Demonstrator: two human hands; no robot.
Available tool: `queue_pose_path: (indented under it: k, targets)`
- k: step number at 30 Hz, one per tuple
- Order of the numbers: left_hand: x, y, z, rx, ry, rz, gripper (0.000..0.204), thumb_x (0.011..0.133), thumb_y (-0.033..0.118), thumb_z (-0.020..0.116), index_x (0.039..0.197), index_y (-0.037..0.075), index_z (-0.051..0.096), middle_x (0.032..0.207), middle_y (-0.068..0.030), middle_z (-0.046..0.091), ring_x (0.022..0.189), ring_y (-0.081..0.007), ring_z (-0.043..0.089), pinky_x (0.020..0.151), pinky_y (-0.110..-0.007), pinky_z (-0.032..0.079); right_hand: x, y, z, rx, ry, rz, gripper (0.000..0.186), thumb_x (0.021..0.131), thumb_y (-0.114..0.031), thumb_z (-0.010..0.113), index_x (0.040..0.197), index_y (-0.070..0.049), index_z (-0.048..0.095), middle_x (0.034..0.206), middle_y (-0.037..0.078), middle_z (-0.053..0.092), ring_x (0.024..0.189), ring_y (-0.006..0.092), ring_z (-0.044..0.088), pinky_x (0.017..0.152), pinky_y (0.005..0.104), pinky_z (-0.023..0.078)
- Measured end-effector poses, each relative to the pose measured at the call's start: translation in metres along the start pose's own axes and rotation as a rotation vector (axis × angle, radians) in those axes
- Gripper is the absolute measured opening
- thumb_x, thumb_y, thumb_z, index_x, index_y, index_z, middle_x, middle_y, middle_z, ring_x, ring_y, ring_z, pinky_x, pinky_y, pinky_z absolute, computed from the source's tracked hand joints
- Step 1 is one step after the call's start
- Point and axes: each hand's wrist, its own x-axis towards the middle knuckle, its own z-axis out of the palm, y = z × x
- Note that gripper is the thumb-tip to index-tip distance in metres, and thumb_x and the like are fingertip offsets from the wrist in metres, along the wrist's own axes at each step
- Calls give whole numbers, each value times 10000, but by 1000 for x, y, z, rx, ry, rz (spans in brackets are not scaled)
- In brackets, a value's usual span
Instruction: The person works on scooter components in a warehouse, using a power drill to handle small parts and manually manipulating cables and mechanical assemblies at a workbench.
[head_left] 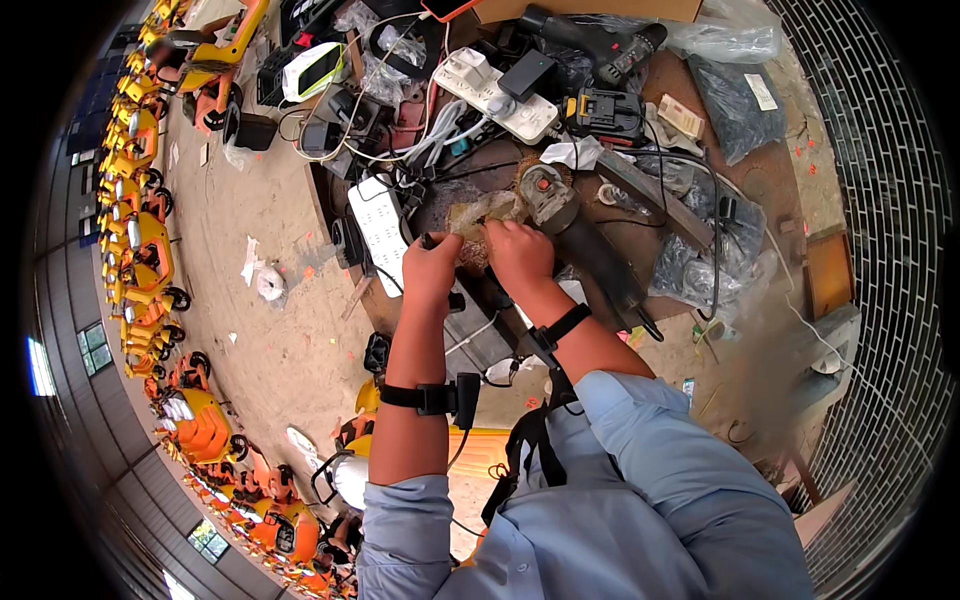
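My left hand [432, 270] is closed, with the end of a small black piece showing at its fingers; what it is cannot be made out. Close by on the right, my right hand [518, 256] has its fingertips pinched at the edge of a crumpled, yellowish clear plastic bag [487, 211]. Small brownish bits [473, 252] show between the two hands. An angle grinder [590, 245] with a round wire brush at its head lies just beside my right hand. Left of my left hand is a long white power strip [378, 225].
Across the cluttered table lie another power strip [497, 95] with plugs and tangled cables, a cordless drill [600, 45], a black-and-yellow battery [606, 112], a metal bar [655, 198] and clear plastic wrapping [715, 250]. Yellow scooters [140, 250] line the far left; a brick wall [870, 200] stands right.
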Motion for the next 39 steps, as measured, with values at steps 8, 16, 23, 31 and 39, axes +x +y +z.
queue_pose_path:
  k: [8, 16, 23, 31, 39]
  targets:
    - [19, 3, 7, 8, 30, -5, 215, 816, 223, 713, 882, 22, 673, 703, 8, 577, 595, -95, 494, 541, -278, 396, -5, 8, 4, -104, -77, -29, 29, 821, -100, 597, 826, -106, 625, 821, 61, 662, 792, 255, 678, 701, 394, 542]
    - [29, -5, 5, 16, 63, 26, 193, 814, 201, 694, 899, 32, 660, 742, 10, 585, 666, -92, 504, 600, -269, 407, -6, 11, 8, -133, -135, 14, 76, 860, -144, 601, 817, -88, 631, 817, 83, 674, 782, 258, 687, 676, 393, 554]
    - [22, 6, 10, 17, 87, -25, 191, 802, 204, 691, 885, 33, 670, 772, 3, 599, 683, -106, 507, 626, -279, 420, -4, 7, 9, -55, -108, 95, 240, 938, -273, 615, 787, -86, 608, 765, 114, 665, 740, 311, 677, 640, 430, 551]
    - [24, 1, 14, 70, 113, -21, 228, 785, 215, 711, 915, 30, 683, 796, -18, 618, 726, -129, 528, 671, -303, 441, -5, 2, 4, -85, -185, 123, 46, 869, -111, 582, 908, -89, 592, 923, 86, 671, 912, 256, 678, 725, 373, 563]
    - [23, -1, 13, 78, 118, -23, 249, 784, 227, 710, 917, 18, 686, 809, -23, 629, 730, -130, 533, 671, -298, 443, -5, -2, 6, -149, -130, 157, 42, 861, -114, 581, 897, -95, 590, 898, 75, 674, 890, 252, 674, 740, 375, 559]
